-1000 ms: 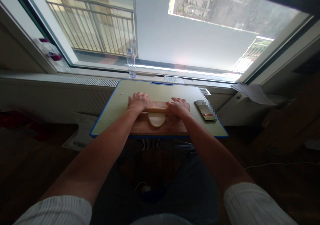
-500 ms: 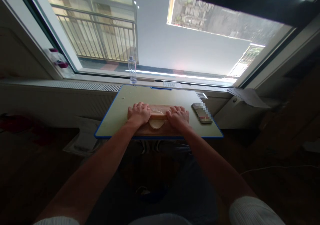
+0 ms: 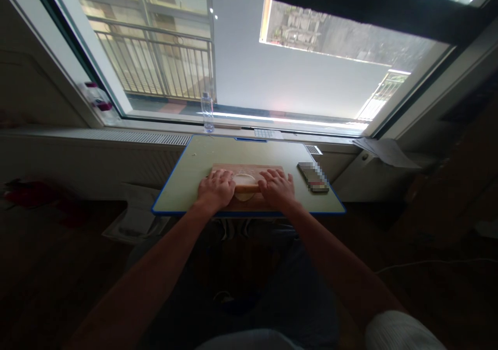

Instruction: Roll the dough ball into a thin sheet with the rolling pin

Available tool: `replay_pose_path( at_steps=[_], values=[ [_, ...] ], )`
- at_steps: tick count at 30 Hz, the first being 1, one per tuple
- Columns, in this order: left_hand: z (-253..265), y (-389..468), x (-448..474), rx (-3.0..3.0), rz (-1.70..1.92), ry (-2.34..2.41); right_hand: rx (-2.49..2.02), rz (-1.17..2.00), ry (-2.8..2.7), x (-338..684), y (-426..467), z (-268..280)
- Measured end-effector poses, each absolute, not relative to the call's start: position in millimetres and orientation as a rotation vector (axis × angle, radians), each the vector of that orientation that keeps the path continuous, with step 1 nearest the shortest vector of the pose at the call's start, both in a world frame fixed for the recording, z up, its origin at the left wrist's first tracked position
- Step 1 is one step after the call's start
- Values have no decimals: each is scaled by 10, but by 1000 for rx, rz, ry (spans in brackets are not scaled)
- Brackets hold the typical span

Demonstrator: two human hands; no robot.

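A wooden rolling pin point(image 3: 247, 189) lies crosswise over a round, flat piece of dough point(image 3: 245, 179), which shows both beyond and in front of it. My left hand point(image 3: 217, 188) presses on the pin's left end, and my right hand point(image 3: 276, 186) is over its right end, fingers curved across it. The ends of the pin are hidden under my palms. Beneath the dough is a wooden board point(image 3: 249, 168) with pale flour smears on its far part.
The board rests on a small blue-edged table point(image 3: 182, 176). A phone point(image 3: 312, 176) lies on its right side. A clear bottle point(image 3: 207, 114) stands on the window sill, and another bottle point(image 3: 100, 101) with a dark pink cap is further left. Papers point(image 3: 385, 152) lie at right.
Both hands have drawn the rolling pin a little toward me. More of the dough and board now shows beyond the pin, and less dough shows in front.
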State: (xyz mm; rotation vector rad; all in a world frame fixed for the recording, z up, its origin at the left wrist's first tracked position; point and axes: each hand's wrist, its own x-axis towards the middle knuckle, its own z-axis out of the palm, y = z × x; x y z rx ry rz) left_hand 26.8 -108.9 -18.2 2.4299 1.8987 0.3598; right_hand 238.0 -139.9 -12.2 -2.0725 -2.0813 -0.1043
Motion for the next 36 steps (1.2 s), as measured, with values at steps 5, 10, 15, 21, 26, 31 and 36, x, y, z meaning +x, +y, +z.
replay_pose_path(
  at_steps=[5,10,15,21,26,31,36],
  values=[
    [-145,-984,302,2441,405,1950,-2083,-152,-2036,2361,-1303,-201],
    [-165,-890,318,2428,376,1960,-2076,-151,-1998,2356,-1243,-202],
    [-180,-822,314,2418,332,1955,-2136,-86,-1979,2364,-1173,-182],
    [-144,-705,316,2378,253,1906,-2151,10,-1966,2394,-1051,-159],
    [-139,-600,326,2337,217,1882,-2176,51,-1976,2401,-968,-117],
    [-151,-508,336,2312,204,1882,-2203,116,-1971,2410,-884,-89],
    [-141,-441,344,2309,176,1870,-2231,152,-1966,2414,-820,-55]
  ],
)
